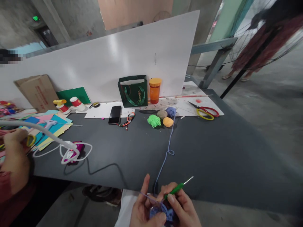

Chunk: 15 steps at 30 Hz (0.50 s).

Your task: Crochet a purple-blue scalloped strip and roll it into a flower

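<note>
My left hand (pixel 141 209) grips a small piece of blue crochet work (pixel 169 214) at the bottom of the view, its index finger raised with yarn running over it. In my right hand (pixel 182 205) is a crochet hook (pixel 176 190) with a green handle, its metal end pointing up and right. The fingers of both hands meet at the crochet work, which they partly hide. A blue strand leads from there across the dark table, with a small loop midway, to a ball of blue yarn (pixel 170 111).
Beside the blue ball lie green yarn (pixel 154 121), an orange ball (pixel 168 122) and a brown ball (pixel 162 114). Scissors (pixel 208 113) lie at the right. A phone (pixel 115 114), a green paper bag (pixel 133 92) and an orange cup (pixel 155 91) are farther back. Another person's hand (pixel 15 138) is at far left.
</note>
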Tool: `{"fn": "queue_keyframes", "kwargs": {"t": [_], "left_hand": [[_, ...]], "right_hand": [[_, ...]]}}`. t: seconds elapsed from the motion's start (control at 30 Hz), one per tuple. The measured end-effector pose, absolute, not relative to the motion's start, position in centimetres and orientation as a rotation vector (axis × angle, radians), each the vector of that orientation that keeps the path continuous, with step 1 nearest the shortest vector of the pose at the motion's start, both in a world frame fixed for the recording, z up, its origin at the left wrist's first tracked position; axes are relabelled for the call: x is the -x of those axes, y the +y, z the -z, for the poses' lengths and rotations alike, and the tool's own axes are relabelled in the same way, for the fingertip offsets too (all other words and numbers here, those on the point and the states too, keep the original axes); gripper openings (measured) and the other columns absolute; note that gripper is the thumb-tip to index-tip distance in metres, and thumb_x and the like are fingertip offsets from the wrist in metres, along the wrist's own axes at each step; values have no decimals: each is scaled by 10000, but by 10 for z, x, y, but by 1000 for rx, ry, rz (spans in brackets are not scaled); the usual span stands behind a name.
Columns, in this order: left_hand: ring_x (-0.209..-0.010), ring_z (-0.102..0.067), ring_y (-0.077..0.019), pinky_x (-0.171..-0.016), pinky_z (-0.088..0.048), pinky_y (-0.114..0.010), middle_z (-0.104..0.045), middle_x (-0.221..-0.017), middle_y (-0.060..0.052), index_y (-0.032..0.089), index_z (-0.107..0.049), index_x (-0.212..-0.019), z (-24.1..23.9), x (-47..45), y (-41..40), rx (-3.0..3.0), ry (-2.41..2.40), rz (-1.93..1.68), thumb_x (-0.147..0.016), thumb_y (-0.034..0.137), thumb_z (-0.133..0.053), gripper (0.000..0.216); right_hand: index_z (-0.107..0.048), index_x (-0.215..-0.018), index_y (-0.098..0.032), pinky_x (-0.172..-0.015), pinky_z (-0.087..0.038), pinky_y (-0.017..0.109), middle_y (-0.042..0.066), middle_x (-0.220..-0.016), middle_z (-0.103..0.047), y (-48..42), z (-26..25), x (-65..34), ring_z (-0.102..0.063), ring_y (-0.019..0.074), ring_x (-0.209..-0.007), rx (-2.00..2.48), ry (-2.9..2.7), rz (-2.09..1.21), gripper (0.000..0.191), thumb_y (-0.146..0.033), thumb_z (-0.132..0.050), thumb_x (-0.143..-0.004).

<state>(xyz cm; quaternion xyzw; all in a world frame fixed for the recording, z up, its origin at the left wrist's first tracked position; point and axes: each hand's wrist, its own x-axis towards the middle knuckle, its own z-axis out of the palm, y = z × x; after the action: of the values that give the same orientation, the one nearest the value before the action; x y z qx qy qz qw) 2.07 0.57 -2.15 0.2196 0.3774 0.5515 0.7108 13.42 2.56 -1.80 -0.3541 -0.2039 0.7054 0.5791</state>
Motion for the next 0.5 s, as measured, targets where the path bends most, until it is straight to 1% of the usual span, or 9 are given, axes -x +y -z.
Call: {"fn": "queue_keyframes", "kwargs": {"t": [0.13,0.2,0.33,0.43,0.5], "left_hand": [[-660,-609,-94,-687,-434,-212,-687,-686,32,410,-644,-1195,14,-13,8,-465,859,-1193,-575,276,-890,679],[-648,-591,-89,-667,-420,-208,-678,-686,22,401,-647,-1192,11,-9,8,-471,864,-1174,-588,292,-884,659],[-626,-552,-89,-632,-405,-217,-670,-691,4,376,-662,-1181,7,-4,9,-475,879,-1152,-595,320,-878,627],[-599,-527,-77,-601,-388,-207,-656,-687,11,372,-669,-1174,5,-2,9,-512,927,-1177,-604,318,-874,609],[-591,-520,-72,-586,-376,-199,-652,-676,14,347,-654,-1199,5,-1,8,-543,971,-1208,-607,317,-872,631]], "right_hand": [[-669,-728,-225,-575,-460,209,-21,-620,-674,30,10,-141,-580,114,-572,787,-531,-1670,219,-405,-793,-737],[-666,-756,-232,-569,-453,213,-12,-642,-694,33,9,-148,-587,118,-579,717,-638,-1718,188,-396,-751,-787],[-652,-865,-247,-585,-483,256,30,-749,-745,40,9,-165,-636,148,-615,645,-903,-1759,143,-384,-626,-895],[-672,-907,-257,-606,-513,289,58,-806,-755,43,0,-175,-667,174,-647,731,-1131,-1665,150,-359,-565,-934],[-707,-943,-283,-641,-527,309,65,-827,-765,46,-10,-179,-694,195,-693,764,-1361,-1506,159,-319,-552,-944]]}}
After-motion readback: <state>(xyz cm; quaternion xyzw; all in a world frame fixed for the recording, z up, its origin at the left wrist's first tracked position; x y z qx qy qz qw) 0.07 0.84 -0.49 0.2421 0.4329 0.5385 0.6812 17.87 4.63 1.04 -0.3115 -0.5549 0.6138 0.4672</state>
